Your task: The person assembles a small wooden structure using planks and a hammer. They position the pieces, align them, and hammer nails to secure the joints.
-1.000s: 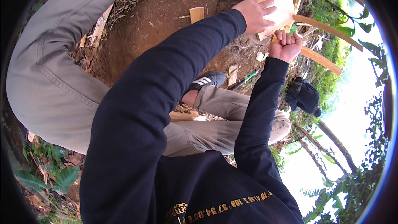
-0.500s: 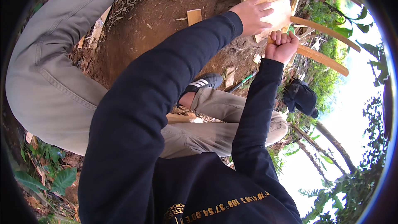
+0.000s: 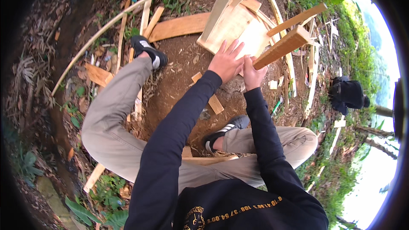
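A pale wooden board (image 3: 230,27) with several legs standing up from it, like an upturned stool, is in front of me. My left hand (image 3: 227,63) lies on its near edge, fingers stretched out and apart. At the near right corner my right hand (image 3: 254,72) is closed, its fingertips close beside the left hand. Whatever it grips is hidden. The near right leg (image 3: 283,47) rises just beside the right hand. Another leg (image 3: 297,19) stands beyond it, and a thick leg (image 3: 222,6) rises at the left.
A brown plank (image 3: 181,26) lies on the soil at the far left, with a long bent strip (image 3: 110,21) beyond it. Small wood offcuts (image 3: 215,104) are scattered near my feet. A dark bag-like bundle (image 3: 347,95) is at the right, by the grass.
My view has tilted, showing more of the upturned wooden piece and the ground. The right hand now sits lower at the corner, closer to the left hand, which stays spread on the board.
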Demonstrator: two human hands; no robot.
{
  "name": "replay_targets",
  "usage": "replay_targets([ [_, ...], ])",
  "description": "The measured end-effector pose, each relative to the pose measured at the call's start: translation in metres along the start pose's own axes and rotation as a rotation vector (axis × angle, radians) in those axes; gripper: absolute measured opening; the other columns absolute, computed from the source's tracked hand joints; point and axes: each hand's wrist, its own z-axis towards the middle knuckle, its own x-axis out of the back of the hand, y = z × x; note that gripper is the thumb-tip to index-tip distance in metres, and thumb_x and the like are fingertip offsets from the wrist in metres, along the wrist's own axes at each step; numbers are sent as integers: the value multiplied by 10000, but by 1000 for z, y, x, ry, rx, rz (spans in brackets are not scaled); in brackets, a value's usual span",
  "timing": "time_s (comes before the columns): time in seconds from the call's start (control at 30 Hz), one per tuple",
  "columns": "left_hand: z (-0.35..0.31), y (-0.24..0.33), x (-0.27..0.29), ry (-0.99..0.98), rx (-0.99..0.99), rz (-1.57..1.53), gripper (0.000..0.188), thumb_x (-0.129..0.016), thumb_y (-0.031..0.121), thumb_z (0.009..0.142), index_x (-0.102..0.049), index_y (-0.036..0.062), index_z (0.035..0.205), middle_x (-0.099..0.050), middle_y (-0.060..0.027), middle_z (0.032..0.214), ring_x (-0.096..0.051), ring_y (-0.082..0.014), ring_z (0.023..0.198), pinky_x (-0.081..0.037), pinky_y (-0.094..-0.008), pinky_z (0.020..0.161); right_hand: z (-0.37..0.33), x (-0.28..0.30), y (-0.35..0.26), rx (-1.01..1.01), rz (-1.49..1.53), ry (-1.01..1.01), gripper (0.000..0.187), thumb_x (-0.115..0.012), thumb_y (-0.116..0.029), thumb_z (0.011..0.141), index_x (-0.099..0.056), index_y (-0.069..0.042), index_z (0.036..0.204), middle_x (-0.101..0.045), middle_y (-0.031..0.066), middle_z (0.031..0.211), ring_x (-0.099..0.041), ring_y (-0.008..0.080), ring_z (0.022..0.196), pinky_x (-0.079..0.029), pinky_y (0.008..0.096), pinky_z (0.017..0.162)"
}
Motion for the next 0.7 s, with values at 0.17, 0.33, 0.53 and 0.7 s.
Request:
replay_targets([
  [0.17,3,2,-3,-88,22,24,412,-527,303,914,-559,169,1302,-398,-149,1468,-313,-332,1397,-230,-562,1127,-5,-4,11,-40,22,99,221,-686,-71,773,-570,-1,599,-555,30,504,-544,89,475,-417,285,478],
  [0.33,10,-13,1,-209,135,-250,398,-443,210,951,-532,35,1298,-458,-178,1416,-361,-331,1366,-220,-504,1143,-3,2,-13,86,22,91,219,-686,-77,750,-563,1,587,-535,52,488,-540,107,454,-414,293,468],
  [0.53,56,33,47,343,258,-1249,512,-522,380,913,-509,-43,1201,-599,-187,1167,-570,-281,1135,-405,-402,1032,2,7,-3,227,-99,113,198,-712,-136,738,-609,-29,608,-538,147,519,-572,298,460,-431,339,465],
  [0.7,93,90,96,81,244,-1442,191,-627,166,847,-469,60,828,-531,-73,793,-518,-121,650,-458,-266,629,2,6,-2,196,-4,146,206,-729,-112,695,-563,-42,595,-552,145,542,-593,315,499,-456,342,476],
])
